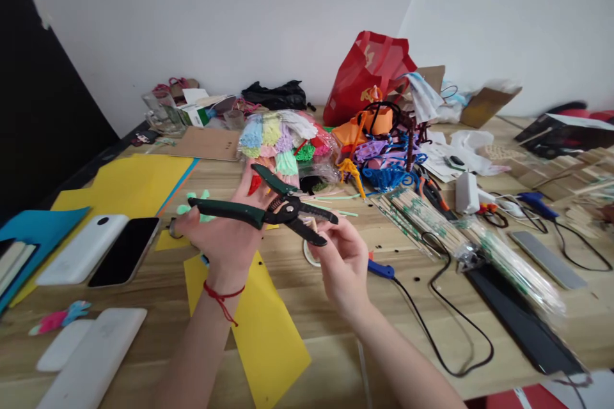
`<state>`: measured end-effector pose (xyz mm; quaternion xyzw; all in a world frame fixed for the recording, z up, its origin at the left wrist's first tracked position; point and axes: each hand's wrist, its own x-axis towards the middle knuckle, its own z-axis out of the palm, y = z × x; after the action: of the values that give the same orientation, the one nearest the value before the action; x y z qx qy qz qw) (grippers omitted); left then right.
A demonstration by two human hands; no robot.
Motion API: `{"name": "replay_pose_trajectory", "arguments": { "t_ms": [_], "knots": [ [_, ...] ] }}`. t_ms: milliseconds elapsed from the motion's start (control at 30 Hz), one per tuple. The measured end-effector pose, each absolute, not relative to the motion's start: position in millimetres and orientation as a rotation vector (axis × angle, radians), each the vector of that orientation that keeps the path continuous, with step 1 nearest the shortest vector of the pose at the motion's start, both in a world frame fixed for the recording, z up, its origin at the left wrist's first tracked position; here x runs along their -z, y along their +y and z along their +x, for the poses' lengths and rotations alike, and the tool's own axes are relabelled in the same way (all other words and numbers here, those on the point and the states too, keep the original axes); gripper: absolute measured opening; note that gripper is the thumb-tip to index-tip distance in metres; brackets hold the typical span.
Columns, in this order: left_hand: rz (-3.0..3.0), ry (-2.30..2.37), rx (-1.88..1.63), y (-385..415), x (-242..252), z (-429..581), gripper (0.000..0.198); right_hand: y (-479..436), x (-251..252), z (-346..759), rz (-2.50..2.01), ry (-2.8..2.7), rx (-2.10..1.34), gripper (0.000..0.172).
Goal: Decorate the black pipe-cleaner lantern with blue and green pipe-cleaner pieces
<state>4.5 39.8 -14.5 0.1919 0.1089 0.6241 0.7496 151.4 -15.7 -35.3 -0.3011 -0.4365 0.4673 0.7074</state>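
Observation:
My left hand [233,239] holds wire-stripper pliers [290,209] with dark green handles. The handles are spread between thumb and fingers, and the black jaws stand apart, pointing right. At the jaws, my right hand [343,265] is closed in a pinch. A small pale piece shows between its fingertips and the jaws, mostly hidden, so I cannot tell its kind. Below the hands, partly covered, lies a white ring-shaped item [311,254]. A blue-handled corded tool [381,268] rests just right of my right hand. Yellow paper [268,332] lies under my left wrist.
Bundled coloured pipe cleaners [283,134] and a red bag [367,73] stand at the back. Wrapped wooden sticks [508,255] and orange-handled pliers [434,192] lie to the right. A black phone [125,250], a white power bank [84,249] and more yellow paper [129,179] are left.

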Motion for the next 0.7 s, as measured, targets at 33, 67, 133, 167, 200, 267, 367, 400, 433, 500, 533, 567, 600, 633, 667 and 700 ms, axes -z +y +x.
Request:
{"name": "replay_pose_trajectory", "arguments": {
  "t_ms": [33,67,133,167,200,267,367,400,433,500,533,567,600,633,667,700],
  "knots": [
    [0.447,0.196,-1.374,41,15,4,0.091,-13,34,148,-0.663,-0.985,-1.021,0.016],
    [0.464,0.153,-1.382,41,15,3,0.090,-11,34,146,-0.664,-0.994,-1.006,0.016],
    [0.485,0.103,-1.368,41,12,4,0.084,-8,34,143,-0.676,-0.999,-0.980,0.016],
    [0.491,0.096,-1.354,41,10,4,0.080,-7,34,142,-0.681,-1.000,-0.974,0.015],
    [0.493,0.096,-1.342,40,8,5,0.077,-6,35,142,-0.681,-0.997,-0.972,0.014],
    [0.490,0.109,-1.325,40,4,5,0.074,-7,36,142,-0.678,-0.991,-0.984,0.010],
    [0.475,0.166,-1.335,39,1,6,0.076,-8,36,143,-0.689,-0.993,-0.996,0.008],
    [0.457,0.204,-1.339,38,0,6,0.077,-9,36,143,-0.692,-0.998,-0.997,0.008],
    [0.432,0.249,-1.343,38,0,7,0.078,-9,36,143,-0.693,-1.003,-1.002,0.008],
    [0.373,0.348,-1.349,38,-1,9,0.077,-9,35,143,-0.698,-1.007,-1.009,0.008],
    [0.349,0.387,-1.352,38,-1,10,0.075,-8,36,143,-0.701,-1.006,-1.007,0.009],
    [0.334,0.415,-1.358,39,-1,10,0.074,-8,36,144,-0.704,-1.006,-1.004,0.009],
    [0.325,0.433,-1.365,39,-2,11,0.072,-8,36,144,-0.708,-1.006,-1.001,0.008],
    [0.319,0.441,-1.368,39,-3,11,0.070,-8,36,144,-0.710,-1.008,-0.999,0.008],
    [0.317,0.442,-1.365,39,-4,11,0.069,-8,37,145,-0.709,-1.008,-1.000,0.008],
    [0.316,0.440,-1.357,39,-6,11,0.068,-8,37,145,-0.707,-1.007,-1.004,0.007]
  ]
}}
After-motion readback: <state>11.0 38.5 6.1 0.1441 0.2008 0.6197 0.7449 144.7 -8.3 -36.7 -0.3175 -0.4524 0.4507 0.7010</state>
